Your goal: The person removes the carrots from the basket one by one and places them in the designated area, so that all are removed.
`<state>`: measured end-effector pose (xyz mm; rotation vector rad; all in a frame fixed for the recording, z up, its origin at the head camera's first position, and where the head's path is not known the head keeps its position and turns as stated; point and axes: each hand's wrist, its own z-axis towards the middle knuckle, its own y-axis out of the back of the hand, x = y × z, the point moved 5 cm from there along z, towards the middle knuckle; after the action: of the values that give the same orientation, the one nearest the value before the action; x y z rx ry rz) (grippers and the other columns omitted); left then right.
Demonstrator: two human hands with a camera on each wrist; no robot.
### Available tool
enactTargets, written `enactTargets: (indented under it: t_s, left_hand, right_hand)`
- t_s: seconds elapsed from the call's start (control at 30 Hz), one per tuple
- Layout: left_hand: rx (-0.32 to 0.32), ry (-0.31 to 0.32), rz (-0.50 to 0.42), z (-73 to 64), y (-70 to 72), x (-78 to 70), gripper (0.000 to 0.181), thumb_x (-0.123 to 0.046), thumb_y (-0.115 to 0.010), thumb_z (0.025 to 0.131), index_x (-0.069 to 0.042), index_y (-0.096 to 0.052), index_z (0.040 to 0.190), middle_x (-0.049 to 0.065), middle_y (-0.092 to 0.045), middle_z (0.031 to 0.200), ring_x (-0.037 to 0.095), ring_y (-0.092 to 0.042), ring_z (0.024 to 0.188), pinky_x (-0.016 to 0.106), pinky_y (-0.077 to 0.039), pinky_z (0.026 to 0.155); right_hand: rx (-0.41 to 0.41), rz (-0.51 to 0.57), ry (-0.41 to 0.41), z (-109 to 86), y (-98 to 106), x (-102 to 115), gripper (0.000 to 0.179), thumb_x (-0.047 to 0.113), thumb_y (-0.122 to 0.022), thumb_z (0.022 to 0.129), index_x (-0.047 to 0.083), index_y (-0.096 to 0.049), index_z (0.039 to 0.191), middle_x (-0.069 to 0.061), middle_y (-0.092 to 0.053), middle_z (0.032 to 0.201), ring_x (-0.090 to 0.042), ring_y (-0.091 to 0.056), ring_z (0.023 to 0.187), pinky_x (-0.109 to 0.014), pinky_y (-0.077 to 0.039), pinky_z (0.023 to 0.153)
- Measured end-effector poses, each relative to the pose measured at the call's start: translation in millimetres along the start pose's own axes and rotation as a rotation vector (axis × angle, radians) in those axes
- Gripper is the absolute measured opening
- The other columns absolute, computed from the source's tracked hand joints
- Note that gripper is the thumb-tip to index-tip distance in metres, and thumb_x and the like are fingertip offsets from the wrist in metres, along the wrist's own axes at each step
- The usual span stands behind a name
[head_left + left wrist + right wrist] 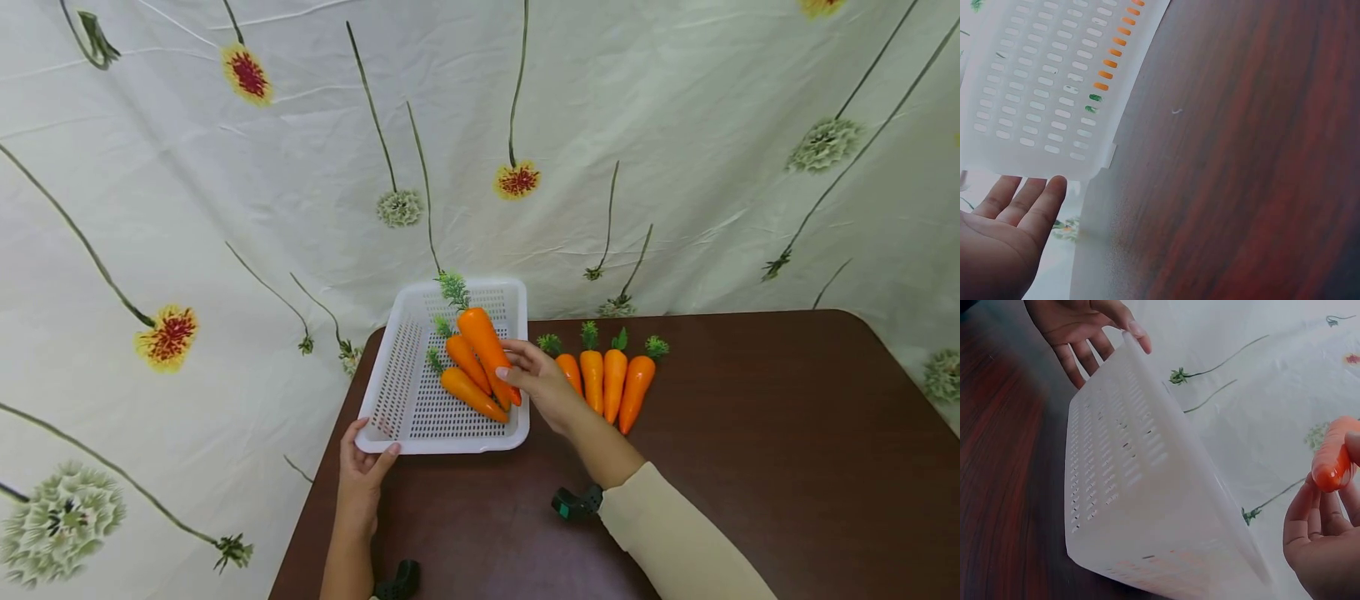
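And now a carrot [482, 340] is pinched near its tip by the right hand [546, 385] above the basket [450, 447] (its near-left corner gripped by the left hand [363, 468]), a loading step, seemingly, with gentle lowering called for.

a white cloth [315, 192] fills the upper part and left side of the head view, printed with a red-and-yellow bloom [247, 73] at upper left and a pale fluffy flower [63, 521] at lower left. a dark brown tabletop [765, 417] spans lower centre to lower right.
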<state>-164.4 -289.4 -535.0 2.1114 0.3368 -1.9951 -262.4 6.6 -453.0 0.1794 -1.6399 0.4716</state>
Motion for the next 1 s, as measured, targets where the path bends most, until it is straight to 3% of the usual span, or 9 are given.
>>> enactTargets:
  t_s: [0.3,0.67,1.0]
  left_hand:
    - [-0.005,-0.006,-0.008,-0.4,0.5,-0.1,0.076,-0.005,-0.069,0.094,-0.021,-0.024,0.153,0.01,-0.043,0.149,0.012,-0.056,0.127,0.011,-0.049,0.093]
    - [0.006,-0.005,-0.006,-0.8,-0.4,-0.8,0.076,-0.006,-0.068,0.095,-0.021,-0.023,0.154,0.009,-0.042,0.151,0.012,-0.055,0.128,0.01,-0.049,0.094]
    - [0.003,0.001,0.004,-1.0,-0.2,-1.3,0.076,-0.007,-0.069,0.095,-0.021,-0.023,0.154,0.009,-0.042,0.15,0.014,-0.055,0.128,0.01,-0.049,0.093]
  right_hand:
    - [-0.034,0.038,0.016,-9.8,24.0,-4.0,0.051,0.016,-0.061,0.101,0.013,-0.043,0.149,-0.01,-0.056,0.138,-0.019,-0.058,0.118,-0.029,-0.049,0.099]
    - [-0.116,0.017,-0.006,-23.0,51.7,-10.1,0.055,0.02,-0.061,0.102,0.015,-0.039,0.152,-0.009,-0.054,0.141,-0.018,-0.056,0.12,-0.034,-0.042,0.107]
    - [-0.183,0.015,-0.063,-36.3,75.2,-15.3,0.06,0.021,-0.06,0.102,0.015,-0.033,0.156,-0.008,-0.048,0.143,-0.013,-0.055,0.109,-0.023,-0.046,0.09]
